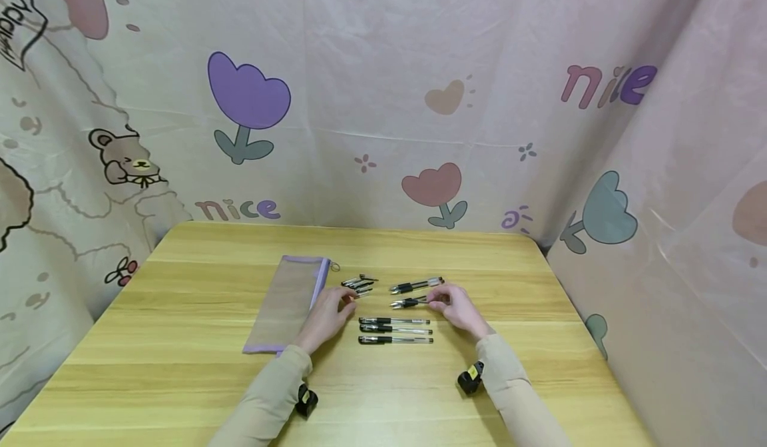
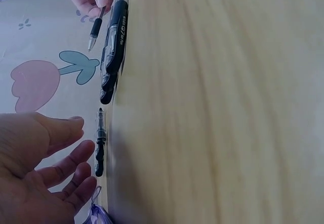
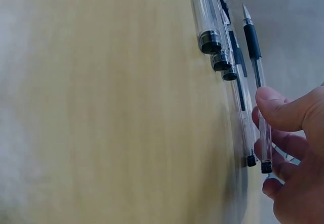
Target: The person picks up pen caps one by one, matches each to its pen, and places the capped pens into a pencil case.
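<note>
My right hand (image 1: 458, 308) pinches an uncapped gel pen (image 3: 251, 41) by its clear barrel. Its black grip and tip point left, and it is raised off the table in both wrist views. Just beyond it on the table lie uncapped pens (image 1: 413, 286), with black grips also to the left. My left hand (image 1: 328, 314) hovers beside a small cluster of black pen caps (image 1: 361, 285), fingers loosely bent and holding nothing in the left wrist view. Nearer to me, three capped pens (image 1: 392, 340) lie in parallel, their black caps to the left.
A mesh zip pouch (image 1: 278, 304) with purple edging lies flat left of the caps, partly under my left hand and forearm. The wooden table (image 1: 180, 314) meets a printed curtain (image 1: 359, 100) at its back and right. Black wrist cameras (image 1: 470, 378) sit on both sleeves.
</note>
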Motion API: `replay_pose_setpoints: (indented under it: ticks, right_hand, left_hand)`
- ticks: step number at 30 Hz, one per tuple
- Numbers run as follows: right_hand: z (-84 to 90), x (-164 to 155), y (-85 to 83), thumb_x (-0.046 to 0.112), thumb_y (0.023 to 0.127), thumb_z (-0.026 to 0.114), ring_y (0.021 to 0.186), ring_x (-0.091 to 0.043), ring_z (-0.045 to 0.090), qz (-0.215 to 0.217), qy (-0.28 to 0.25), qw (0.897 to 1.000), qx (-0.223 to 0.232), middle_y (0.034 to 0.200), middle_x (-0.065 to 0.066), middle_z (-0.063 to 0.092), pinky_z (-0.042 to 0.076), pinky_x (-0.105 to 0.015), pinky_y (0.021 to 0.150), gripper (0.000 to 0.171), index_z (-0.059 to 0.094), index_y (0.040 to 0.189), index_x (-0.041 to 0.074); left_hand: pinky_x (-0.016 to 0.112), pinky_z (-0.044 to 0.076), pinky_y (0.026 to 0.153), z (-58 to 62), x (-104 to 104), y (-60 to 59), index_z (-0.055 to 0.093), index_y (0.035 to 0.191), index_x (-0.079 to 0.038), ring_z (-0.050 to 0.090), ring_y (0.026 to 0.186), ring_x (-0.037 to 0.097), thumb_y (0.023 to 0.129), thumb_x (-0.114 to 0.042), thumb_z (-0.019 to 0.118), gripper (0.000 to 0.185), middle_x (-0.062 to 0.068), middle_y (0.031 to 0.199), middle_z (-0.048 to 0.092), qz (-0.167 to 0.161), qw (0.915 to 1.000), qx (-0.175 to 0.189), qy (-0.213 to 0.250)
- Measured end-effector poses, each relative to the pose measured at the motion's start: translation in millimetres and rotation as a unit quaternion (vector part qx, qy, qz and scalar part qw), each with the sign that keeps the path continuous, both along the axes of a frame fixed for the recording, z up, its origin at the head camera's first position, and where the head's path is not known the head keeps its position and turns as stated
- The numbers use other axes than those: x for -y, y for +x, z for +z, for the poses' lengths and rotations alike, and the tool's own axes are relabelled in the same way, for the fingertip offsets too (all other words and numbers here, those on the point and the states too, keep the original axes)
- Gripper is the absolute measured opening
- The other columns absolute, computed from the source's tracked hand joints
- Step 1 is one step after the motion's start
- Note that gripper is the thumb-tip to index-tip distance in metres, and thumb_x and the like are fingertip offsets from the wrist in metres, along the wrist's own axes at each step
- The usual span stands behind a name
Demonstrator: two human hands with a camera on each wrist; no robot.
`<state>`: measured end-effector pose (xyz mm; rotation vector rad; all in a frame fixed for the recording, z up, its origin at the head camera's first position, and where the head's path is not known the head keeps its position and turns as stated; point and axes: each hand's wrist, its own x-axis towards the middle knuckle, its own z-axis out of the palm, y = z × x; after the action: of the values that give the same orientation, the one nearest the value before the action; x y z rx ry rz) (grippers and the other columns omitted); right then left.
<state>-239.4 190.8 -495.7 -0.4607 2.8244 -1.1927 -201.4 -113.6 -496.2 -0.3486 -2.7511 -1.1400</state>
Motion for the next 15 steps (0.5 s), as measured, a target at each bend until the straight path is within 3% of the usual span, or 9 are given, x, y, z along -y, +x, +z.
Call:
replay_pose_setpoints:
  ticks: [6,15]
  right_hand:
    - [0.4,0,4.6,-0.001,0.088,0.069,0.096,-0.020,0.065,0.013,-0.006,1.000,0.005,0.104,-0.009,0.072,0.056,-0.042,0.092,0.014,0.072,0.100,0.006]
    - [-0.1,-2,6.3,0.000,0.089,0.069,0.092,-0.016,0.064,0.032,-0.019,0.999,-0.012,0.102,-0.009,0.073,0.054,-0.023,0.083,0.015,0.071,0.104,0.002]
  left_hand:
    - [0.049,0.049,0.096,0.9,-1,-3.4,0.071,0.111,-0.002,0.062,0.100,0.028,0.090,-0.006,0.071,0.021,0.009,0.095,0.070,0.000,1.0000,-0.001,-0.003]
    - [0.044,0.052,0.087,-1.4,-6,-15.3,0.071,0.107,-0.002,0.062,0.090,0.023,0.088,-0.004,0.074,0.019,0.010,0.094,0.070,0.008,0.9994,-0.019,-0.029]
